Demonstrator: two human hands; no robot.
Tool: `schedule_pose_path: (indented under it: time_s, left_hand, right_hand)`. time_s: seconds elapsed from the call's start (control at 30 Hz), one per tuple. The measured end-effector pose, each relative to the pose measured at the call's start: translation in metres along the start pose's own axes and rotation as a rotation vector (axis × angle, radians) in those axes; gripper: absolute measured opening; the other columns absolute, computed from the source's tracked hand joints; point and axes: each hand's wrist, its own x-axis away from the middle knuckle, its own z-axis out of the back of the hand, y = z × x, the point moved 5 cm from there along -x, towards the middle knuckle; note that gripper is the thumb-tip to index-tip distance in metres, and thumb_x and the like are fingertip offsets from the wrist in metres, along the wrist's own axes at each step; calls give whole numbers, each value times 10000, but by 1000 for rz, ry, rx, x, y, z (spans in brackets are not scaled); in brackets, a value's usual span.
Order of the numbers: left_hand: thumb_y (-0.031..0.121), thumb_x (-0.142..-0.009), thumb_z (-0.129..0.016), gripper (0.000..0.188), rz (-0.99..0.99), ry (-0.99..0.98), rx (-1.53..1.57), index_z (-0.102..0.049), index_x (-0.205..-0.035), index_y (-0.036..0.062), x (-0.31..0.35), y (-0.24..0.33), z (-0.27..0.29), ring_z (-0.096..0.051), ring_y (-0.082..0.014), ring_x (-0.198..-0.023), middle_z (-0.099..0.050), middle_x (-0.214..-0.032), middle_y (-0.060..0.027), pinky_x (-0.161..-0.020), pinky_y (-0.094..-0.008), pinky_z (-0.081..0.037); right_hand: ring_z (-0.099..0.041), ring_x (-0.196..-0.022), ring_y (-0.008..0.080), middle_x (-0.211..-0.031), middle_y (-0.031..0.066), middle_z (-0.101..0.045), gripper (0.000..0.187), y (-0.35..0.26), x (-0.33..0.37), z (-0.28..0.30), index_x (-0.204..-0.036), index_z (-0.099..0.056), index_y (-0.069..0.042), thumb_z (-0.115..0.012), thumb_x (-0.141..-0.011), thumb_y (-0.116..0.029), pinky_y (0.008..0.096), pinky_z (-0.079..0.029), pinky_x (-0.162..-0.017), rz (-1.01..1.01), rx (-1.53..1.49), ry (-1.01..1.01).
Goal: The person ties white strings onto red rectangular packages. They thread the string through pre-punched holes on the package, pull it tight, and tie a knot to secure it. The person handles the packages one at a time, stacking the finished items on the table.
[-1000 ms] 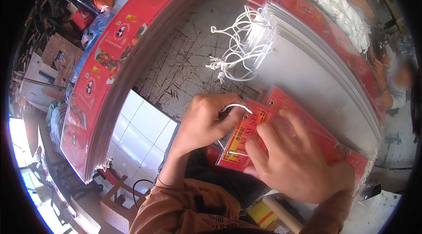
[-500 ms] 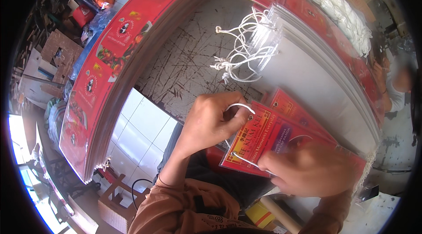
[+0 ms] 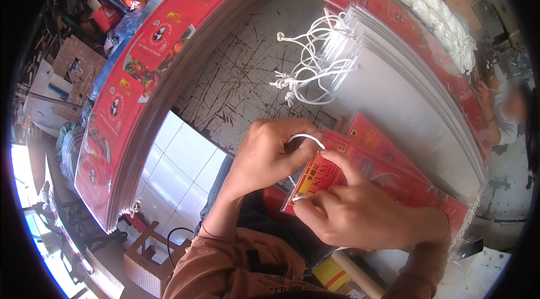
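A red and yellow printed plastic sheet (image 3: 316, 178) lies tilted over my lap, overlapping similar red sheets. White cord (image 3: 307, 137) passes through its end. My left hand (image 3: 267, 153) is closed at that end, with the cord looping out over its thumb and fingers. My right hand (image 3: 365, 214) lies across the sheet. Its index finger reaches the cord's tip by my left thumb, while its thumb and curled fingers pinch the cord lower down, at the sheet's near corner. The fingertips of my left hand are partly hidden.
A stack of long sheets with knotted cord loops (image 3: 318, 71) lies right on the scratched metal table (image 3: 236, 57). Another tall red stack (image 3: 115, 105) stands left. A white cord skein (image 3: 439, 26) rests at the far right. Another person's arm (image 3: 491, 113) shows at the right edge.
My right hand has moved left and up along the sheet to the corded end, drawing near my left hand. Its index finger now touches the cord's tip. My left hand stays put.
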Motion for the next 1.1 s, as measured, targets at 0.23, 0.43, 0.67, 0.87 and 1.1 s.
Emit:
schedule_pose_path:
  time_s: [0.23,0.43,0.67,0.87,1.1]
  left_hand:
    - [67,-783,-604,125,45,-33,4,-668,-873,9,0,0,0,-541,-187,-480,-567,-599,-136,-484,-318,-427]
    - [60,-789,-596,105,92,-66,44,-669,-853,21,2,-6,-1,-461,-152,-441,-511,-544,-111,-453,-301,-374]
    - [42,-783,-588,118,69,-72,102,-670,-863,12,2,-7,-1,-430,-99,-447,-501,-527,-74,-445,-280,-344]
    - [35,-779,-576,118,84,-70,80,-665,-842,-11,-1,-6,-1,-412,-32,-496,-503,-530,-10,-445,-247,-322]
    - [44,-800,-569,130,84,-49,57,-661,-850,-33,1,-7,1,-433,-23,-497,-567,-573,-13,-458,-224,-329]
  right_hand:
    - [-476,-377,118,-403,-14,-362,119,-9,-7,-6,-709,-488,-48,-593,-741,-94,538,-420,-968,-36,163,-3]
    - [-486,-381,116,-388,-12,-364,163,-9,-17,-1,-634,-476,-73,-592,-745,-103,547,-428,-950,-68,133,-86]
    - [-472,-339,127,-393,-11,-400,109,-11,-14,-3,-744,-518,-59,-600,-725,-129,568,-419,-942,-40,127,-17]
    - [-527,-377,154,-399,4,-398,99,9,-6,5,-773,-512,-45,-592,-765,-103,510,-377,-1005,46,-42,4]
    - [-604,-510,238,-495,25,-527,190,21,23,40,-941,-509,-3,-577,-774,-64,448,-404,-986,-268,-74,-272]
